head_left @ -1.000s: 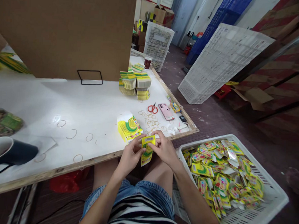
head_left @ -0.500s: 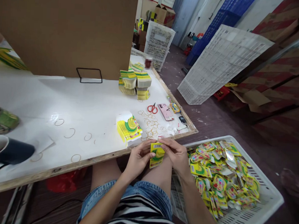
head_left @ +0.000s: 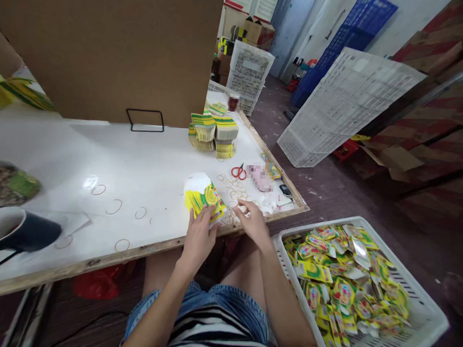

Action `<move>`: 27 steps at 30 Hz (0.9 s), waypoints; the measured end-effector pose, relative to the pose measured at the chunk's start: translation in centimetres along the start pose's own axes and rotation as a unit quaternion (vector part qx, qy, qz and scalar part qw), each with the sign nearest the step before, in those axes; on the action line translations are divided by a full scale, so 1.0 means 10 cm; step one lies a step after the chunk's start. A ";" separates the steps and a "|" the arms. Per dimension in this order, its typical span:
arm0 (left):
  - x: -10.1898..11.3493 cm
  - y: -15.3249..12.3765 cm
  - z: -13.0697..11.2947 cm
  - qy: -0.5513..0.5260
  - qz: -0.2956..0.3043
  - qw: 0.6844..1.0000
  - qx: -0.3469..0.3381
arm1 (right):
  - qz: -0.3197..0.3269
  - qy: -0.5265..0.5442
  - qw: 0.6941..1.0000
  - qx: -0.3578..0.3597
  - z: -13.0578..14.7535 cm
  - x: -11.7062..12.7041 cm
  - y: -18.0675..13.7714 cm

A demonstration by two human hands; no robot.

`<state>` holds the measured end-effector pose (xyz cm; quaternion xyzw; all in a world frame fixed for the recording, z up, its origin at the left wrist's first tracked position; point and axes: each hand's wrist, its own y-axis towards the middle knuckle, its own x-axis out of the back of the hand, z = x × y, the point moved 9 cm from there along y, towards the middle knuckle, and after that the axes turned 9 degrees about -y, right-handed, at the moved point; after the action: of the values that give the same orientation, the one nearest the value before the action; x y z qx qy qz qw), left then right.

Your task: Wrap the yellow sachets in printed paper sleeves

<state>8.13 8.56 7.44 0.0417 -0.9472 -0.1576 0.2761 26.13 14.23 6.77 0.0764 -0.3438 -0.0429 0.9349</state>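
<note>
My left hand (head_left: 200, 235) lies palm down on the near side of a fanned stack of yellow and green printed cartons (head_left: 210, 197), which look flat. Its fingers are spread over the stack. To the right, my right hand (head_left: 254, 224) is at the table's front edge, thumb and fingertips pinched together. A small pale thing shows at the fingertips, too small to name. Loose rubber bands (head_left: 231, 186) lie scattered just beyond that hand. Beside my right forearm, a white plastic crate (head_left: 428, 313) holds many small yellow packets (head_left: 344, 291).
Red-handled scissors (head_left: 239, 172) and bundled yellow stacks (head_left: 214, 131) are farther back on the white table (head_left: 100, 166). A dark mug (head_left: 38, 230) stands at left near a bag (head_left: 6, 182). A large brown board (head_left: 106, 48) rises behind. Stacked white crates (head_left: 347, 102) stand on the floor.
The yellow packet held between both hands is no longer in them. My left hand has moved left onto the stack, and my right hand has moved slightly left and up toward the rubber bands.
</note>
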 end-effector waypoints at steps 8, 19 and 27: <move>0.29 -0.06 0.01 -0.140 -0.088 0.986 0.018 | -0.019 0.143 0.988 -0.048 0.13 -0.44 0.05; -0.07 -0.04 -0.06 -0.626 0.064 0.762 0.154 | 0.066 0.425 0.896 -0.107 0.41 -0.37 -0.52; -0.07 -0.05 0.09 -0.565 -0.023 0.808 0.167 | 0.063 0.328 0.939 -0.075 0.54 -0.22 -0.60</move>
<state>8.20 8.43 6.21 0.0129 -0.9465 0.0007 -0.3224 20.81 7.99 8.35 -0.0061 -0.0177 0.0173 0.9997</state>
